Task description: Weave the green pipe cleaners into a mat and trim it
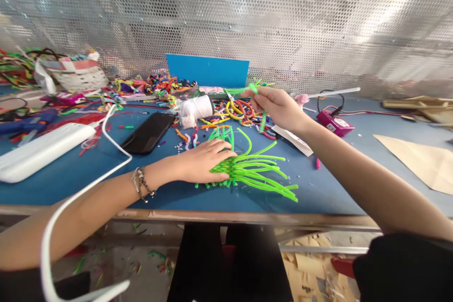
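My left hand (207, 163) lies flat with its fingers spread on a woven piece of bright green pipe cleaners (230, 167). Loose green ends fan out from the weave to the right, and shorter ends stick up at its far side. Raised above the table's back half, my right hand (278, 104) is closed in a pinch on a single green pipe cleaner (263, 120); part of its length is hidden by the fingers. Just behind the weave are a white spool of thread (201, 107) and small scissors (230, 95) among colourful pipe cleaner pieces (240, 109).
A black phone (150, 133) and a white power strip (46, 151) lie to the left, with a white cable (76, 193) crossing near my left arm. A magenta box with wires (334, 123) sits at right. A blue panel (208, 71) stands before the perforated metal wall.
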`<state>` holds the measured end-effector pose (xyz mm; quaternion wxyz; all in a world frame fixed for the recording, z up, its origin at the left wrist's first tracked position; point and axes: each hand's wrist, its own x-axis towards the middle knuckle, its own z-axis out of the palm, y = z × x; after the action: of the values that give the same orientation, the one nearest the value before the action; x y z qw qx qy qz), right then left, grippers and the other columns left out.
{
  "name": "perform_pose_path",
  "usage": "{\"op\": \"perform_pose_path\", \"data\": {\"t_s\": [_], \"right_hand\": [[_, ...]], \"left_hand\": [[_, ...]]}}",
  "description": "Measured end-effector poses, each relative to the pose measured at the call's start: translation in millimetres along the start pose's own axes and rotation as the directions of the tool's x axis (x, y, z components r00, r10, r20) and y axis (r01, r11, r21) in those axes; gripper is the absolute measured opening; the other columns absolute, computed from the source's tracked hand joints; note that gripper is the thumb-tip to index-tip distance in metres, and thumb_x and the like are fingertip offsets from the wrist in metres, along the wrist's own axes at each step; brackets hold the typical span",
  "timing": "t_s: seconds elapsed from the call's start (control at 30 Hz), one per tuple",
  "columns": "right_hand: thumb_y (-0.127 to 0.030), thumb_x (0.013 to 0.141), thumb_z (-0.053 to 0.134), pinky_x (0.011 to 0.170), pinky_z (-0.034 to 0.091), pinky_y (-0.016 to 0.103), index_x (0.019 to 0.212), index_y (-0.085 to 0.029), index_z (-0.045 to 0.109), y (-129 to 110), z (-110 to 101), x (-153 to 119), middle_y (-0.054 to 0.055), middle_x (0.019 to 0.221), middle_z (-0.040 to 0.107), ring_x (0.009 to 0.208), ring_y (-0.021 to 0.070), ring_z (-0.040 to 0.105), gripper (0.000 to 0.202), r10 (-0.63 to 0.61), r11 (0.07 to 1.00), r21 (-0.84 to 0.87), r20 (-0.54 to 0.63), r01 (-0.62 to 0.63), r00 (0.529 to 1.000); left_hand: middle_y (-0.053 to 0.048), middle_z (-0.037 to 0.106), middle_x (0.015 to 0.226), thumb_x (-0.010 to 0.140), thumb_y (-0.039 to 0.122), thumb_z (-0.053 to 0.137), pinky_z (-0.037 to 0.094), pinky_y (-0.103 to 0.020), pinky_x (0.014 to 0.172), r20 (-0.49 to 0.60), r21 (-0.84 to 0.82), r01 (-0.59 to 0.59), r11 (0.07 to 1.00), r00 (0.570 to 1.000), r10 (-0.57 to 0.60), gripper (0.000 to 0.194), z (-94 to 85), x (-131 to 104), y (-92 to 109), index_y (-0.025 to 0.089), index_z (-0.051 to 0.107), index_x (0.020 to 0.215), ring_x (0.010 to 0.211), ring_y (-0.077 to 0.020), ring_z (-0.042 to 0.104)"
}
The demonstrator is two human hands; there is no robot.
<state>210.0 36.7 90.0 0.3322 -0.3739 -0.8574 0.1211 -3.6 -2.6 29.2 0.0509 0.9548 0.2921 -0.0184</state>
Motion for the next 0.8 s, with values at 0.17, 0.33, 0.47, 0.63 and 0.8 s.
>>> {"op": "perform_pose_path", "data": {"t_s": [0.17,0.33,0.47,0.63,0.8], "right_hand": [[-0.021,0.091,0.032,0.076,0.046,0.03,0.102,-0.014,0.059,-34,7,-36,0.008,0.091,0.061,0.083,0.0157,0.057,0.03,-0.19,0.956,-0.125,0.43,0.267,0.882],[-0.02,0.092,0.029,0.081,0.045,0.036,0.098,-0.014,0.059,-11,29,-54,0.011,0.095,0.061,0.092,0.0193,0.055,0.031,-0.147,0.94,-0.193,0.517,0.282,0.844],[-0.02,0.092,0.03,0.076,0.046,0.03,0.092,-0.012,0.06,8,31,-56,0.01,0.09,0.062,0.084,0.0165,0.058,0.031,-0.084,0.979,-0.117,0.524,0.169,0.848],[-0.019,0.089,0.034,0.068,0.044,0.025,0.088,-0.014,0.063,3,19,-56,0.006,0.081,0.066,0.072,0.0143,0.059,0.029,-0.01,0.993,-0.093,0.574,0.077,0.819],[-0.009,0.083,0.037,0.059,0.04,0.024,0.109,-0.014,0.056,-8,13,-66,0.005,0.078,0.064,0.065,0.0135,0.056,0.032,0.055,0.984,-0.168,0.626,0.065,0.778]], "left_hand": [[-0.012,0.036,0.14,0.086,0.044,0.046,0.024,-0.035,0.106,0.054,0.113,-0.01,0.994,0.999,0.003,0.054,-10.7,-1,2,0.017,0.038,0.132,0.13,-0.0241,0.028],[-0.013,0.042,0.136,0.084,0.047,0.047,0.028,-0.036,0.104,0.104,0.143,-0.052,0.988,0.994,0.037,0.062,-13.4,-1,1,0.015,0.035,0.135,0.128,-0.0248,0.034],[-0.013,0.04,0.138,0.081,0.045,0.055,0.028,-0.037,0.105,0.037,0.197,-0.05,0.979,0.998,0.043,0.066,-14.4,-1,-2,0.015,0.033,0.136,0.129,-0.0264,0.033],[-0.011,0.048,0.132,0.079,0.032,0.062,0.03,-0.038,0.103,-0.052,0.374,-0.065,0.925,0.995,0.091,0.052,-20.3,3,-4,0.017,0.047,0.126,0.123,-0.0268,0.04],[-0.008,0.062,0.111,0.089,0.03,0.046,0.044,-0.032,0.087,-0.007,0.325,-0.03,0.945,0.999,0.034,0.03,-20.1,8,10,0.016,0.056,0.113,0.102,-0.0209,0.057]]}}
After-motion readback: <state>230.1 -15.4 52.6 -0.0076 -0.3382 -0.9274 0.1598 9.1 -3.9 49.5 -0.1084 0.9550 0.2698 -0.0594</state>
